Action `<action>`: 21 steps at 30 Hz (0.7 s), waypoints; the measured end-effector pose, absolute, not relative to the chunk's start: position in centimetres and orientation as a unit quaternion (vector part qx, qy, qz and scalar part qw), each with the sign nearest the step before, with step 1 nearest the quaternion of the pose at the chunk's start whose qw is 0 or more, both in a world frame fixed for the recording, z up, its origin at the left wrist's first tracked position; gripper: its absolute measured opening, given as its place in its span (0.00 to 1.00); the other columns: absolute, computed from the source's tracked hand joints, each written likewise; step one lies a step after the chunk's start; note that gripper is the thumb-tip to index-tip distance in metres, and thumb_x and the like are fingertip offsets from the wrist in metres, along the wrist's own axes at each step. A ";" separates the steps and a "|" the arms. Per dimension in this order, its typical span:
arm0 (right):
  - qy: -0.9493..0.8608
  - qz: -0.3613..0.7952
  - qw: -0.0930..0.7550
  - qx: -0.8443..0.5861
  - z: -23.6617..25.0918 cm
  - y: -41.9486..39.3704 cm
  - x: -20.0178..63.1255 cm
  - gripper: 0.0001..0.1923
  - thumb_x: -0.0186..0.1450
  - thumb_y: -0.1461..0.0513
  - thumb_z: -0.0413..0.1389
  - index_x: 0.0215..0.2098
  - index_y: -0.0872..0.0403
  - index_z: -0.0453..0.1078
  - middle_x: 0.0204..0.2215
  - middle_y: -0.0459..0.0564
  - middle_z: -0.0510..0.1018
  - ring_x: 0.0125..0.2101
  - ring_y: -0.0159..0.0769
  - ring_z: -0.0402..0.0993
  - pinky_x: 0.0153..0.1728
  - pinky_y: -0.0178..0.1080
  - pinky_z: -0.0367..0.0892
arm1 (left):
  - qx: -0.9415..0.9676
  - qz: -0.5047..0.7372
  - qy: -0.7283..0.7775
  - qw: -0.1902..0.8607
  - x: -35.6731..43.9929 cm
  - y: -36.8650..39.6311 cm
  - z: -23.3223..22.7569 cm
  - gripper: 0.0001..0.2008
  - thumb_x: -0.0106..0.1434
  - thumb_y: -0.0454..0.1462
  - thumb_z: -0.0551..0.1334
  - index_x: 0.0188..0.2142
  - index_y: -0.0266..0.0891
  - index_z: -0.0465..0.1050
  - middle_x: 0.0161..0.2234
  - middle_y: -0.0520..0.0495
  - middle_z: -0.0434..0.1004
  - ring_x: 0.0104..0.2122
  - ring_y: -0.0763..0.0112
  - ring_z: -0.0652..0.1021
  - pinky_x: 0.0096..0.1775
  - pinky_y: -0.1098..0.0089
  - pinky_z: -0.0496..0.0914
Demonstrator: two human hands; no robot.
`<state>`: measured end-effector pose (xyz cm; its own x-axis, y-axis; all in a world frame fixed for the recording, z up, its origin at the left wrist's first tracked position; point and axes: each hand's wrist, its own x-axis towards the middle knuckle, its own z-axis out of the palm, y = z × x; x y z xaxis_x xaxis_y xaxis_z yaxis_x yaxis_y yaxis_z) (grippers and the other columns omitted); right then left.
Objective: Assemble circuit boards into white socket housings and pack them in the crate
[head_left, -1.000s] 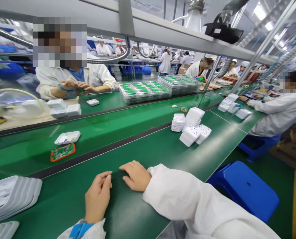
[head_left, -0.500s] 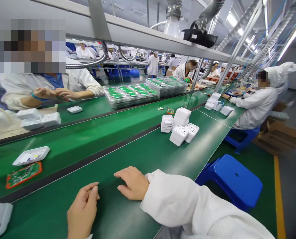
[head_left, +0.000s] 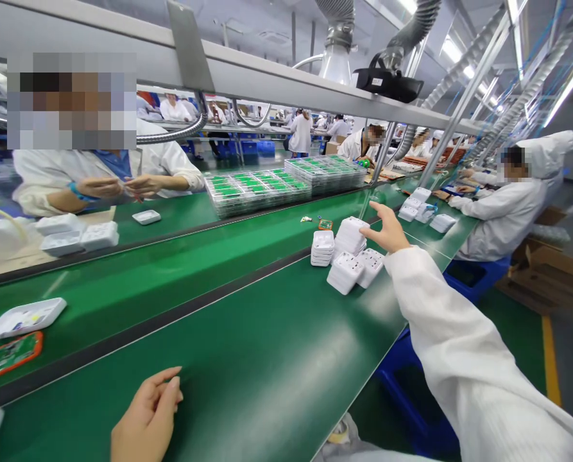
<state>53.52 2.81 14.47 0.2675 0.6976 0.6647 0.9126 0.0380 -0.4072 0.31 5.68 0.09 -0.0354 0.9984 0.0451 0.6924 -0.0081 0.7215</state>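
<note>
White socket housings are sitting stacked on the green worktop, beside the conveyor belt. Right hand is hovering just above the stacks, fingers spread and empty. Left hand is resting loosely open, well apart from the stacks.

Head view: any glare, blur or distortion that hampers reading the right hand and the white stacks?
Head view: wide-angle bend bows the overhead rail and stretches the sleeve; ceiling lights flare at upper right; soft sheen on the green table; right hand and white stacks sharp; left hand cut off by the bottom edge; faces pixelated.
</note>
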 end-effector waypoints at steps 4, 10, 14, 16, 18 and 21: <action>-0.590 -0.070 0.381 -0.708 12.1 5.2 56.5 0.42 0.51 0.52 0.62 0.61 0.53 0.57 0.58 0.58 0.62 0.60 0.51 0.55 0.58 0.54 0.54 | 0.626 0.244 0.674 0.306 -0.1 6.1 -0.8 0.21 0.57 0.51 0.52 0.45 0.47 0.68 0.32 0.52 0.77 0.33 0.65 0.78 0.35 0.68 0.70; -0.573 -0.048 0.379 -0.725 9.0 6.2 55.6 0.43 0.50 0.53 0.63 0.61 0.52 0.57 0.59 0.57 0.60 0.62 0.51 0.50 0.60 0.54 0.50 | 0.636 0.233 0.676 0.289 0.0 6.2 -1.3 0.22 0.57 0.52 0.52 0.45 0.45 0.67 0.33 0.50 0.78 0.34 0.64 0.78 0.37 0.67 0.69; -0.561 -0.062 0.402 -0.721 8.1 6.3 55.1 0.44 0.48 0.54 0.64 0.61 0.52 0.56 0.58 0.56 0.60 0.61 0.50 0.52 0.61 0.52 0.50 | 0.640 0.219 0.682 0.280 0.1 6.3 -1.0 0.21 0.56 0.51 0.52 0.45 0.46 0.67 0.33 0.50 0.78 0.34 0.64 0.78 0.37 0.68 0.69; -0.562 -0.070 0.406 -0.717 7.8 6.3 55.0 0.45 0.48 0.55 0.64 0.61 0.52 0.55 0.58 0.56 0.60 0.60 0.49 0.52 0.61 0.51 0.50 | 0.638 0.219 0.684 0.277 0.2 6.2 -0.8 0.21 0.56 0.51 0.52 0.45 0.45 0.68 0.33 0.50 0.78 0.34 0.64 0.79 0.37 0.68 0.69; -0.562 -0.074 0.408 -0.716 7.7 6.2 54.8 0.45 0.48 0.56 0.64 0.61 0.52 0.54 0.58 0.57 0.59 0.61 0.48 0.52 0.61 0.50 0.50 | 0.637 0.222 0.686 0.274 0.4 6.2 -0.5 0.22 0.56 0.51 0.52 0.45 0.45 0.68 0.33 0.49 0.78 0.34 0.63 0.79 0.36 0.67 0.69; -0.561 -0.079 0.412 -0.713 7.8 6.1 54.7 0.43 0.48 0.58 0.64 0.60 0.54 0.55 0.57 0.58 0.59 0.60 0.48 0.53 0.60 0.49 0.51 | 0.635 0.227 0.686 0.273 0.7 6.0 -0.1 0.21 0.55 0.51 0.52 0.43 0.44 0.69 0.32 0.49 0.78 0.33 0.63 0.79 0.35 0.67 0.69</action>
